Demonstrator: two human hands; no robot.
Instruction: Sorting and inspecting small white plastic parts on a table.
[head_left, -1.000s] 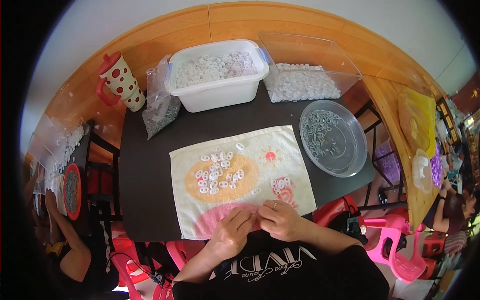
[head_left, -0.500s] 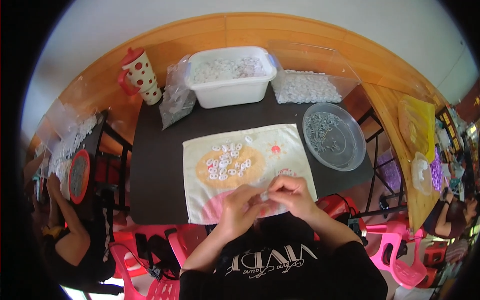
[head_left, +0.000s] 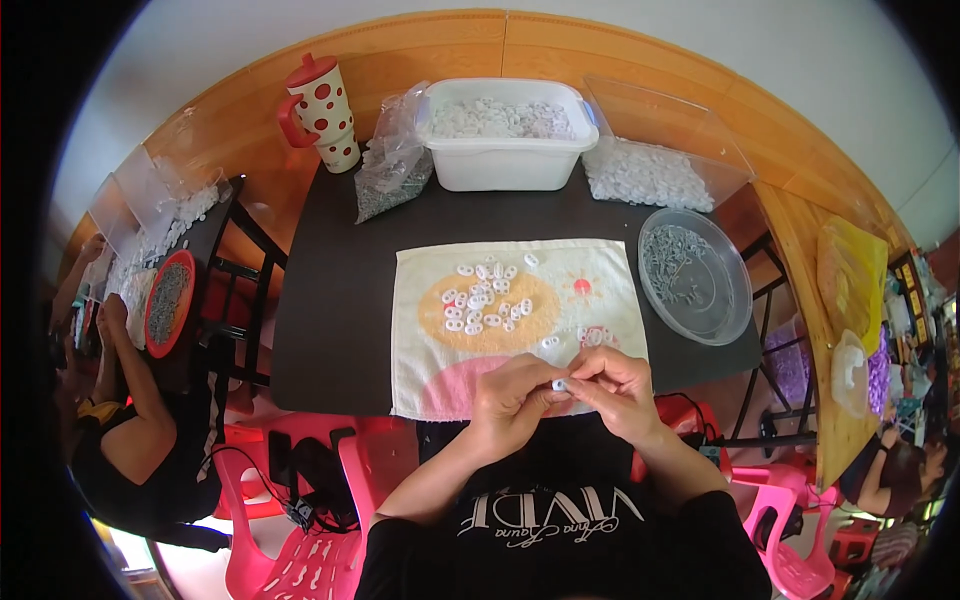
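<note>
My left hand [head_left: 508, 402] and my right hand [head_left: 618, 396] meet over the near edge of a printed towel [head_left: 622, 262]. Fingertips of both hands pinch a small white plastic piece [head_left: 559, 384] between them; a bluish-grey spot shows on it, too small to make out. Just beyond my fingers lies a loose white piece [head_left: 551, 342]. Farther up the towel, several white oval pieces with two holes [head_left: 478, 300] are scattered in a loose group over the tan print.
Along the back stand a spotted tumbler [head_left: 326, 115], a bag of grey parts [head_left: 392, 185], a white tub [head_left: 505, 165] and a clear box [head_left: 650, 175] of white pieces. A round tray [head_left: 742, 310] with grey parts sits right. At left, another person's arm [head_left: 140, 375] reaches a neighbouring table.
The view has shifted, so the table appears farther right and higher. My hands have drawn nearer the towel's front edge, and a white piece now shows beyond them.
</note>
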